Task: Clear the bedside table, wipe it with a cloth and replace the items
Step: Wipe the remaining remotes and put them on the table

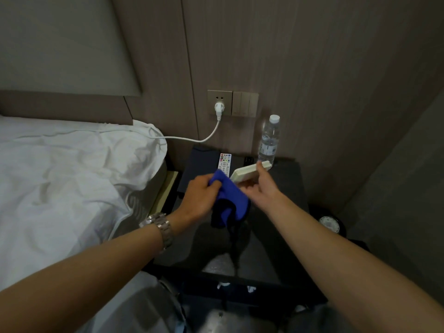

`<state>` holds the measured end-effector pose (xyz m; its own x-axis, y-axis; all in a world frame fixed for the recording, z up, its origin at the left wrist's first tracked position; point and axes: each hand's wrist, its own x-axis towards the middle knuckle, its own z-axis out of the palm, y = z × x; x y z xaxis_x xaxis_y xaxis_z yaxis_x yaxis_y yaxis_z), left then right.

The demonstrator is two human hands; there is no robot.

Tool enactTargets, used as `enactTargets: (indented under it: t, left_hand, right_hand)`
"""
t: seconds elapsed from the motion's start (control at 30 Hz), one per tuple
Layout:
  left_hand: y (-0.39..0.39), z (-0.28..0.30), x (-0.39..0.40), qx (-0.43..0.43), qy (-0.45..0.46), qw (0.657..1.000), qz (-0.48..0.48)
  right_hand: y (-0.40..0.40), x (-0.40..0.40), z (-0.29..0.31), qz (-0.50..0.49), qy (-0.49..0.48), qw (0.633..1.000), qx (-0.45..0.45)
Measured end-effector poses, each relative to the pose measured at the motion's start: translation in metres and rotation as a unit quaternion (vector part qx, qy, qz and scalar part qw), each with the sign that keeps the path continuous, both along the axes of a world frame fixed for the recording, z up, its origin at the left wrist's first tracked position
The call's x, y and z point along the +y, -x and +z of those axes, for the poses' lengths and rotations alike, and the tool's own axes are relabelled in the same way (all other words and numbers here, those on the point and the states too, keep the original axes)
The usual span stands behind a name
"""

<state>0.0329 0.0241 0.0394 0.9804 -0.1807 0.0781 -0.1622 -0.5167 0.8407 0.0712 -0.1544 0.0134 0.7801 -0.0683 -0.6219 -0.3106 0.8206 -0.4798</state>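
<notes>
Left of the left hand (pixel 201 197): white bed (pixel 60 179) with crumpled sheet, grey headboard (pixel 62 44) above. Shiny watch (pixel 160 227) on that wrist.

Under both hands: dark bedside table (pixel 283 236), glossy top. Behind the left hand, on the table: dark flat box (pixel 204 162) with white remote (pixel 224 162) lying on it. Black remote (pixel 248 160) just beside, partly hidden.

Up behind the hands, on the brown wall: socket (pixel 219 102) with white plug (pixel 219 108), white cable (pixel 192 139) curving toward the bed. Light switches (pixel 245 104) just right of the socket.

Behind the right hand (pixel 260 186): clear water bottle (pixel 269 140) with white cap, standing upright at the back of the table.

Far right of the right hand, lower down: round white thing (pixel 329 224) on something dark, too dim to tell.

Left hand reaching forward, fingers curled round blue cloth (pixel 230 200), gripping it; cloth hanging down, above the table. Right hand reaching forward, pinching white flat box (pixel 249 173) by thumb and fingers, lifted and tilted above the table, touching the cloth.
</notes>
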Motion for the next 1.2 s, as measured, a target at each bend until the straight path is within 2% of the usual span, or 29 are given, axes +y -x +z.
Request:
enactTargets:
  t: [0.1,0.23,0.3,0.37,0.47,0.6,0.67,0.8,0.87,0.97,1.2]
  left_hand:
    - [-0.010,0.001,0.004,0.047,0.081,0.991,0.094]
    - [-0.022,0.012,0.003,0.006,0.104,0.980,0.167]
    - [-0.028,0.016,0.002,-0.013,0.091,0.979,0.184]
    - [-0.032,0.017,-0.001,-0.047,0.088,0.982,0.162]
    - [-0.035,0.017,-0.008,-0.104,0.080,0.990,0.059]
    - [-0.040,0.001,-0.017,-0.147,-0.094,0.980,-0.095]
    - [-0.034,-0.006,-0.022,-0.138,-0.131,0.973,-0.131]
    - [-0.018,-0.016,-0.024,-0.157,-0.170,0.964,-0.129]
    - [-0.010,-0.018,-0.025,-0.167,-0.159,0.961,-0.154]
    - [-0.005,-0.019,-0.025,-0.113,-0.128,0.970,-0.175]
    - [0.006,-0.028,-0.032,-0.099,-0.130,0.981,-0.102]
  right_hand:
    - [0.013,0.000,0.007,0.037,-0.005,0.999,-0.024]
    - [0.018,0.019,0.010,0.091,0.128,0.987,-0.031]
    - [0.021,0.028,0.009,0.094,0.128,0.986,-0.041]
    - [0.025,0.034,0.010,0.118,0.095,0.986,-0.063]
    - [0.031,0.042,0.011,0.178,0.039,0.980,-0.084]
    - [0.035,0.044,0.014,0.207,-0.007,0.977,-0.058]
    - [0.035,0.044,0.016,0.187,-0.038,0.981,-0.041]
    - [0.030,0.037,0.017,0.119,-0.039,0.992,-0.009]
    - [0.028,0.030,0.014,0.088,-0.048,0.995,0.002]
    - [0.024,0.023,0.006,0.057,-0.067,0.996,0.021]
    - [0.016,0.010,-0.015,0.016,-0.052,0.998,0.033]
